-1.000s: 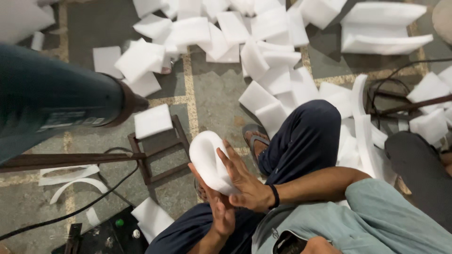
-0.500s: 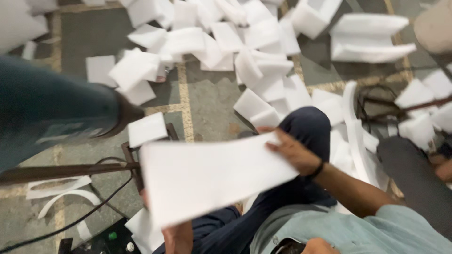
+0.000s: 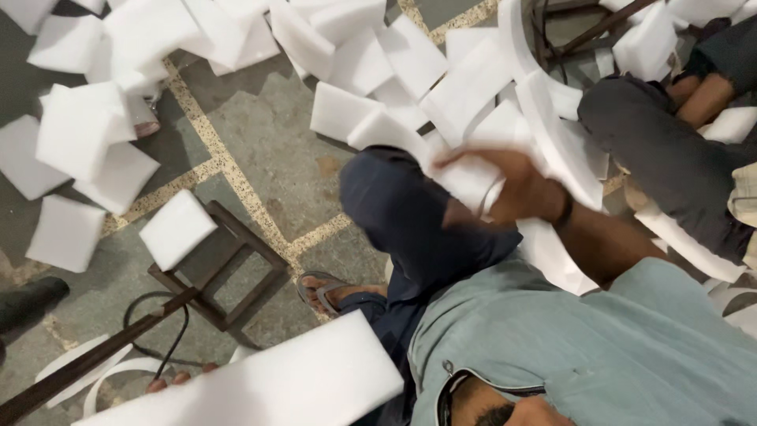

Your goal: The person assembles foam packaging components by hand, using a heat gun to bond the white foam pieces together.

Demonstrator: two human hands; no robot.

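Reaching into the pile, the right hand [image 3: 524,185] closes on a white foam piece [image 3: 473,177] above the knee. Left fingers [image 3: 177,382] grip a big foam slab [image 3: 276,386] low down. Blurred and crowded, either piece could snag the curled strips [image 3: 552,118] and slip.

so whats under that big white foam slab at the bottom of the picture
Fingertips of the left hand poke out from under the foam slab, apparently gripping its edge. The rest of that hand and the floor below are covered.
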